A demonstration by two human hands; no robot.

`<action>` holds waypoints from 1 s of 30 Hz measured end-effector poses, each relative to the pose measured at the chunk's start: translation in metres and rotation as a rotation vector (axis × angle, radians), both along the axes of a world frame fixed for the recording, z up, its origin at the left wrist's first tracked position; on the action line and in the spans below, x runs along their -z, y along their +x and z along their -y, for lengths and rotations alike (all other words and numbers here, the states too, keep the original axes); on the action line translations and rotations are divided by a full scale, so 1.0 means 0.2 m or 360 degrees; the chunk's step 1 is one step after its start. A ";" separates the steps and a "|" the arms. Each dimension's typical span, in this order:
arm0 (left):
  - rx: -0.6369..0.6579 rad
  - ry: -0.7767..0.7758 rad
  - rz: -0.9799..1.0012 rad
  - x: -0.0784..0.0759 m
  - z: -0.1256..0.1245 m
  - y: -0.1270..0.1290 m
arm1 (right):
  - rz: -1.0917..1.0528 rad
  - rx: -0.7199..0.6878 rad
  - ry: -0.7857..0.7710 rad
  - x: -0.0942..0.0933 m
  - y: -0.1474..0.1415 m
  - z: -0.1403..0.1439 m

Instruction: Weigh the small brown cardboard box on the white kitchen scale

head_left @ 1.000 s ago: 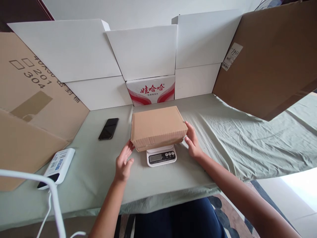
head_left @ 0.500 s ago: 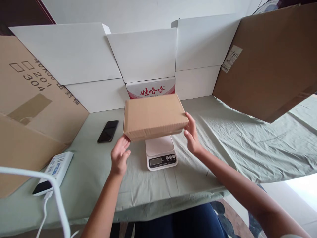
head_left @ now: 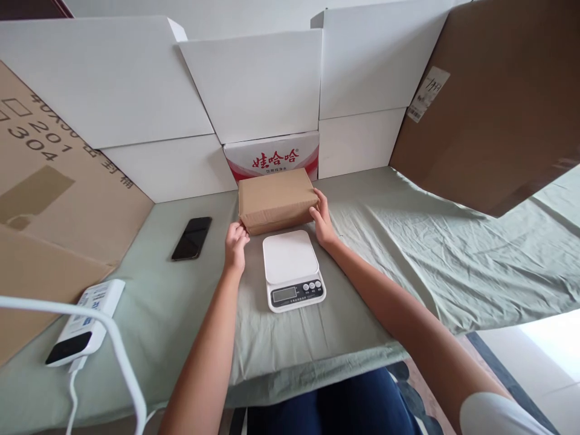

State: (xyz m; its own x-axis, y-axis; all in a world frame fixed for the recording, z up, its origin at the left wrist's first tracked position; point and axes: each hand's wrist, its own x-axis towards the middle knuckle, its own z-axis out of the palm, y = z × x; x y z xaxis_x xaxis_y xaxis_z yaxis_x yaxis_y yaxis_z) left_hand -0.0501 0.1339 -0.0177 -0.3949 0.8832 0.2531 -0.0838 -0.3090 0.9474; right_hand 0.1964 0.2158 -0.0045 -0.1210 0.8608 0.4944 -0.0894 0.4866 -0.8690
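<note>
1. my left hand [head_left: 235, 241] and right hand [head_left: 322, 220] clasp the box [head_left: 276, 198] by its two short ends, fingers wrapped on the near corners, so both hands are closed on it.
2. the box sits just behind the scale [head_left: 292, 269], close in front of the red-and-white carton [head_left: 272, 158]. i cannot tell whether its base rests on the cloth [head_left: 408, 254] or hangs a hair above it.
3. the scale's white plate is bare, and its display is too small to read.
4. step in hand, as i judge it: setting the box down at the back, clear of the scale.
5. the next move calls for easing the box flat onto the cloth, square to the carton, then loosening both hands together so it does not skew.
6. it should keep a gap from the scale plate, so nothing leans on it.
7. the phone [head_left: 191, 238] lies well to the left, out of the way.
</note>
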 end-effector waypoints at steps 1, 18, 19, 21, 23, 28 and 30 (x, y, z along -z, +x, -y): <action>0.0004 -0.0001 -0.0015 0.01 -0.01 -0.01 | 0.0014 0.0000 -0.0021 0.00 0.00 0.00; -0.0193 -0.0052 0.0076 -0.03 0.04 -0.19 | -0.0115 0.0154 -0.0334 0.03 0.14 -0.07; -0.0174 -0.0046 0.0073 -0.04 0.04 -0.18 | -0.0090 0.0149 -0.0322 0.03 0.14 -0.06; -0.0137 -0.0039 0.0066 -0.04 0.04 -0.16 | -0.0059 0.0140 -0.0311 0.03 0.13 -0.06; -0.0109 -0.0048 0.0061 -0.04 0.05 -0.14 | -0.0040 0.0129 -0.0313 0.04 0.13 -0.07; -0.0026 -0.0095 0.0011 -0.03 0.04 -0.11 | 0.0092 0.0034 -0.0235 0.04 0.13 -0.06; 0.0023 -0.0093 0.0003 -0.02 0.03 -0.09 | 0.0122 -0.0007 -0.0200 0.04 0.13 -0.05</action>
State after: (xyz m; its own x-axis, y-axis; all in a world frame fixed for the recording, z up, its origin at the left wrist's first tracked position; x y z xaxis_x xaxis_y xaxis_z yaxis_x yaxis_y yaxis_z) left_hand -0.0689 0.1285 -0.0145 -0.3821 0.9022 0.2002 -0.0899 -0.2519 0.9636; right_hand 0.2218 0.2261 -0.0116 -0.1581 0.9147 0.3720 -0.0221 0.3734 -0.9274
